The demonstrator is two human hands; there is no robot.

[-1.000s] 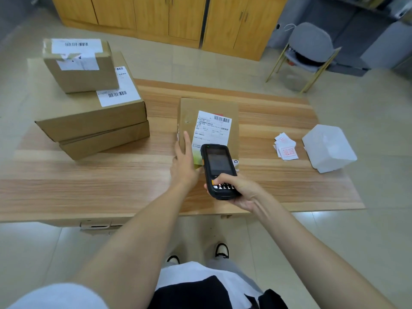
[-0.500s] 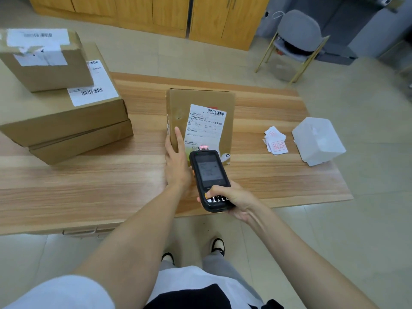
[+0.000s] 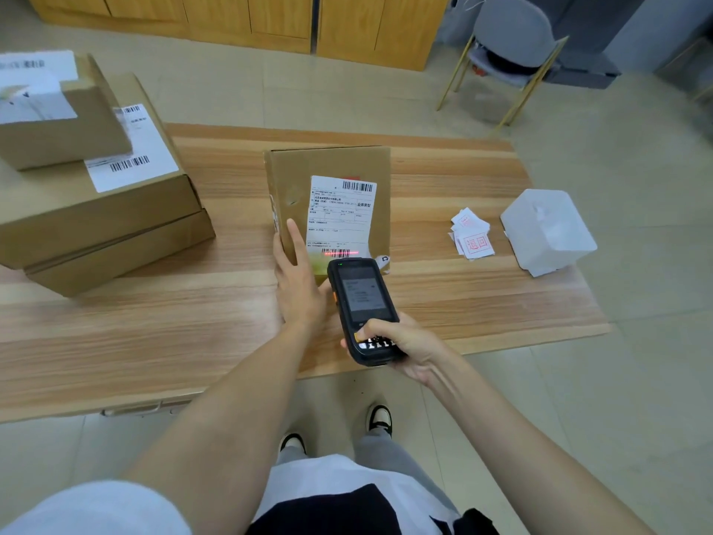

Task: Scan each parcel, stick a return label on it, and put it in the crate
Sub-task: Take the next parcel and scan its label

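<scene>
A brown cardboard parcel (image 3: pixel 308 175) lies flat in the middle of the wooden table (image 3: pixel 154 326), with a white shipping label (image 3: pixel 339 214) on top. My left hand (image 3: pixel 299 279) rests on the parcel's near left corner, fingers flat against it. My right hand (image 3: pixel 401 341) grips a black handheld scanner (image 3: pixel 362 307) just in front of the parcel. A red scan line falls across the lower barcode of the label. A small pile of white return labels (image 3: pixel 472 235) with red print lies to the right of the parcel.
Three stacked cardboard parcels (image 3: pixel 96 195) fill the table's left end. A translucent white box (image 3: pixel 548 229) stands near the right edge. A grey chair (image 3: pixel 509 44) and wooden cabinets (image 3: pixel 247 21) stand beyond the table. No crate is in view.
The scanner has shifted slightly toward the parcel, and the red line now lies on the lower barcode. My view has dropped closer to the table. My left hand stays on the parcel.
</scene>
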